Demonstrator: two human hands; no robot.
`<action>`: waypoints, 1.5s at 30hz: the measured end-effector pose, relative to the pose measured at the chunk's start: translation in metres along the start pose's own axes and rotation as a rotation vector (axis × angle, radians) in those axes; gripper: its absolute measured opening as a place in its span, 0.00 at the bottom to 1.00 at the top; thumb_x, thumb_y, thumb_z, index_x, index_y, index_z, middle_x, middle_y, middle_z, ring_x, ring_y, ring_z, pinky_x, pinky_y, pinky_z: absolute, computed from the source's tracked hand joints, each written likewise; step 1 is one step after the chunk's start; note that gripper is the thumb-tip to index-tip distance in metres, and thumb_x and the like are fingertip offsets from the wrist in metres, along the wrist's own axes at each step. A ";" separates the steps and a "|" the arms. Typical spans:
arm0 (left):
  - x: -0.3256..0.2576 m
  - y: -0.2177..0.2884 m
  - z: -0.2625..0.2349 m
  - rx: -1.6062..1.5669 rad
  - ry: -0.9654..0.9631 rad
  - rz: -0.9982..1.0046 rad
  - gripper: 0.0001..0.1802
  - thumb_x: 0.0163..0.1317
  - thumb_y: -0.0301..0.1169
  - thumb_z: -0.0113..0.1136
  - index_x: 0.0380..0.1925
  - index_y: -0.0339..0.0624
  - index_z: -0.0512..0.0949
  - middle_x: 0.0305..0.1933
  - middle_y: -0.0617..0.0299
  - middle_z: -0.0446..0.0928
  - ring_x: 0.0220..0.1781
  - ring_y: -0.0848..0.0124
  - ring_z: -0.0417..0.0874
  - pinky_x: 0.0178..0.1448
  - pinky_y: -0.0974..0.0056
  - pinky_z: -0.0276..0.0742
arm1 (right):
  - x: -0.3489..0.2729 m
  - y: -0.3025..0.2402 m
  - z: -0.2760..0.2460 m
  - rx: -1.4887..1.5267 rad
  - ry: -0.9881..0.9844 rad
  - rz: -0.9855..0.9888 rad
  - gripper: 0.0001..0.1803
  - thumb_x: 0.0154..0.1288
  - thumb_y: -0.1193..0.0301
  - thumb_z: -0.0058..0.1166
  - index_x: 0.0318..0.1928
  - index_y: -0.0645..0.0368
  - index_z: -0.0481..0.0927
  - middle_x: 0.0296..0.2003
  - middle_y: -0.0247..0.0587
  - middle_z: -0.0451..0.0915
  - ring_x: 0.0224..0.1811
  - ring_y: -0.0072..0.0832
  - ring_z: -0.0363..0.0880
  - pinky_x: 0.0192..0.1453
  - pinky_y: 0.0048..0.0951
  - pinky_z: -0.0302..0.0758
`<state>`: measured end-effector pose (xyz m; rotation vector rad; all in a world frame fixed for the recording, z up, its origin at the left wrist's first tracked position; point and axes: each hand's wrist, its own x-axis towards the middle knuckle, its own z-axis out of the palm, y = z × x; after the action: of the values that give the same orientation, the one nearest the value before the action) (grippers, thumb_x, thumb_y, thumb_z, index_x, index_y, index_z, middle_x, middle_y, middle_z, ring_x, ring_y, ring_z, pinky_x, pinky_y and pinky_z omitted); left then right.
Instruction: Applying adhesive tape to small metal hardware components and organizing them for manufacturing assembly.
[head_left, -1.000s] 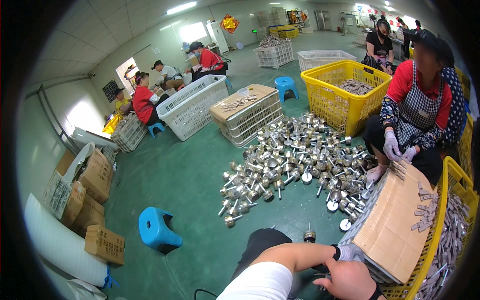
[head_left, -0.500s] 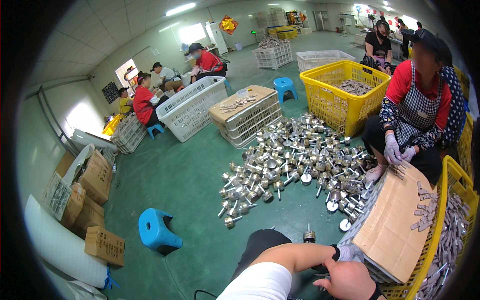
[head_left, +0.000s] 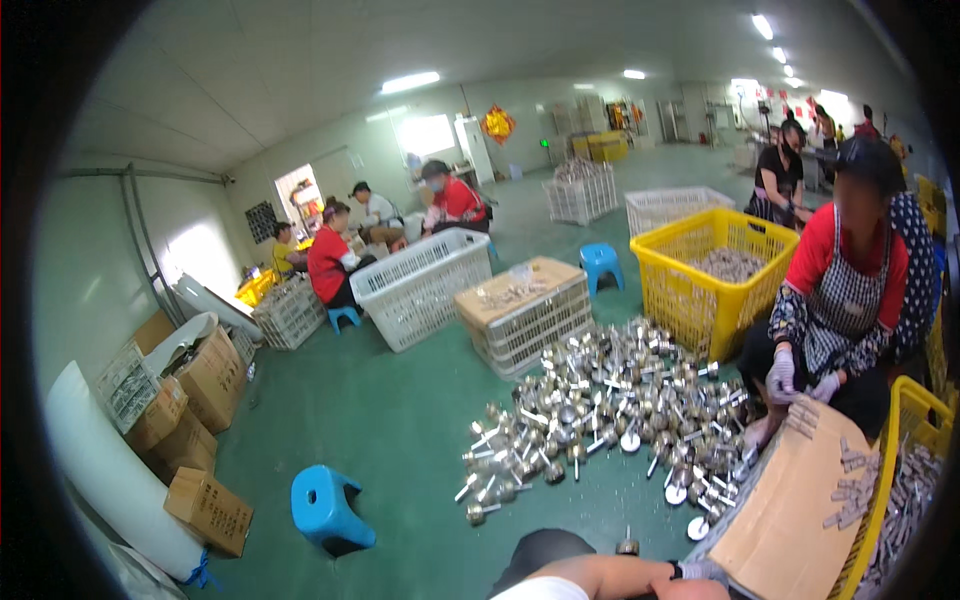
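Note:
At the lower edge, my left forearm reaches right from a white sleeve. My left hand, in a pale striped glove with a dark band at the wrist, lies by the corner of a cardboard-topped crate; its fingers are hidden. Just below, part of my bare right hand shows close to the left wrist, cut off by the picture's edge. What either hand holds cannot be made out. Beyond them spreads a heap of shiny metal cup-shaped parts with stems. One such part stands apart near my knee.
At right, a co-worker in gloves handles small metal strips over the cardboard. A yellow crate of strips stands beside it, another yellow crate behind the heap. A blue stool and cartons are at left; more people sit farther back.
The view has tilted upward, so the scene sits lower in the picture. My hands have slid toward the lower edge, and most of my right hand has left the view.

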<state>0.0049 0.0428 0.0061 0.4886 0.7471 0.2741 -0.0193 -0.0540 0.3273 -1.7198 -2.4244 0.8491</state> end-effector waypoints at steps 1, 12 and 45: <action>-0.008 0.014 0.000 0.030 -0.009 0.017 0.12 0.37 0.14 0.61 0.22 0.43 0.77 0.24 0.58 0.76 0.26 0.65 0.75 0.24 0.64 0.72 | -0.004 -0.004 0.000 -0.010 -0.005 0.021 0.21 0.52 0.58 0.57 0.38 0.63 0.74 0.27 0.54 0.78 0.31 0.48 0.78 0.33 0.43 0.74; -0.065 0.056 0.009 0.131 -0.060 0.055 0.12 0.38 0.15 0.61 0.23 0.43 0.77 0.26 0.58 0.76 0.28 0.66 0.76 0.26 0.64 0.72 | 0.001 -0.001 0.011 0.001 0.068 -0.015 0.16 0.50 0.62 0.58 0.33 0.63 0.74 0.26 0.54 0.78 0.30 0.49 0.78 0.34 0.43 0.74; -0.087 0.046 0.042 0.287 -0.219 -0.106 0.12 0.40 0.16 0.62 0.26 0.43 0.79 0.30 0.58 0.78 0.32 0.67 0.78 0.31 0.64 0.74 | 0.013 0.012 0.010 0.068 0.141 -0.139 0.15 0.49 0.62 0.58 0.30 0.61 0.74 0.23 0.51 0.77 0.28 0.45 0.77 0.31 0.42 0.73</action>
<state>-0.0303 0.0333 0.1073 0.7358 0.5982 0.0119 -0.0170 -0.0439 0.3095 -1.5135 -2.3614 0.7562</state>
